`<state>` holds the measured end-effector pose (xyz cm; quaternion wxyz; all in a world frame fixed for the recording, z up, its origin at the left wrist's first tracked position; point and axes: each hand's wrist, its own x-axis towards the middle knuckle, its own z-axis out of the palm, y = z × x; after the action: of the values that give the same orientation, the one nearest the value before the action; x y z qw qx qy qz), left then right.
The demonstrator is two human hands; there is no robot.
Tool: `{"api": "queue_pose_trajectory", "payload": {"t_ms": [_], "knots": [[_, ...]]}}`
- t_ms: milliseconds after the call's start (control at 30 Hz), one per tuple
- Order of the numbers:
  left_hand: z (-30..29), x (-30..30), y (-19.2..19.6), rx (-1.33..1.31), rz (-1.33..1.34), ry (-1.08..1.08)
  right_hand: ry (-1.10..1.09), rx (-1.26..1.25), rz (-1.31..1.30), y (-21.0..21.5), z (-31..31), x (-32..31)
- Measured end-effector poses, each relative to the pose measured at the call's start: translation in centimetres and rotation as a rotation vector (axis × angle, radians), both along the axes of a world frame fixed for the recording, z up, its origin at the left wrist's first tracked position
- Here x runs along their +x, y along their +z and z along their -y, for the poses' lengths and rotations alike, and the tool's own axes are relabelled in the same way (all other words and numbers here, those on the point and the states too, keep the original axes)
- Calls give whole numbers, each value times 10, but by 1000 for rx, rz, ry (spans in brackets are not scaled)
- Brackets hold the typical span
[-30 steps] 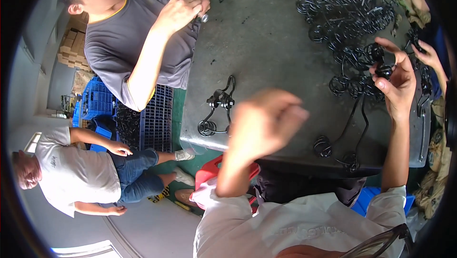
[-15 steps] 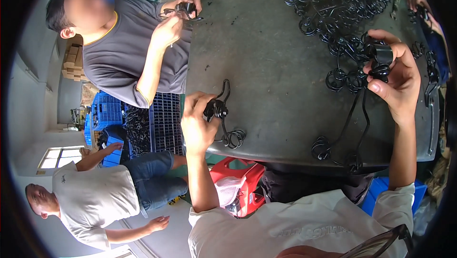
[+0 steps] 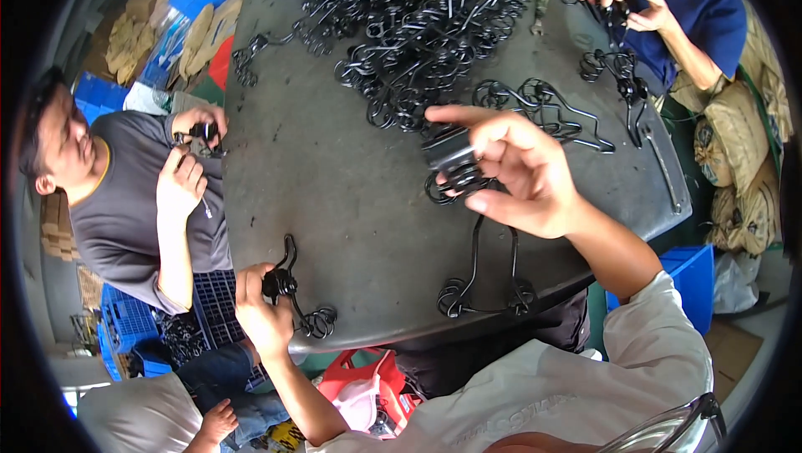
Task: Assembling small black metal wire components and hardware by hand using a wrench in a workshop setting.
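Observation:
My left hand (image 3: 263, 311) is closed around a black coiled-wire part (image 3: 282, 284) at the table's near left. A bent wire arm sticks up from it, and a ring of coils hangs beside my fingers. Over the middle of the table, my right hand (image 3: 530, 173) grips a larger black coiled-wire part (image 3: 461, 165) between thumb and fingers. This one has a smooth, curved black piece at its top and coils below. Two long wires run down from it to coiled ends (image 3: 455, 297) near the front edge. My palm and fingers hide some of each part.
A tangled heap of black wire parts (image 3: 418, 27) covers the far middle of the dark table (image 3: 351, 219). Several loose parts (image 3: 551, 115) and a wrench (image 3: 664, 169) lie to the right. Co-workers handle black parts at left and far right. A red stool (image 3: 368, 378) stands below the edge.
The view has swung to the right, so the table and both my hands appear farther left. Both hands keep hold of their parts. More of the far-right co-worker now shows.

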<state>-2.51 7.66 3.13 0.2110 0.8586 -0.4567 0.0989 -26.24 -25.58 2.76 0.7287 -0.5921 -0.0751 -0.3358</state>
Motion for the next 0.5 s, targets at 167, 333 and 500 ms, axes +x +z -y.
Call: {"api": "queue_pose_trajectory", "payload": {"t_ms": [167,333,500], "knots": [[5,3,-11,-14,25,105,-285,-259,-15,0,-1,-7],[5,6,-11,4,-14,325,-670,-369,131,-3,-5,2],[-5,1,12,-250,-90,232,-724,-279,243,-2,-4,3]]}}
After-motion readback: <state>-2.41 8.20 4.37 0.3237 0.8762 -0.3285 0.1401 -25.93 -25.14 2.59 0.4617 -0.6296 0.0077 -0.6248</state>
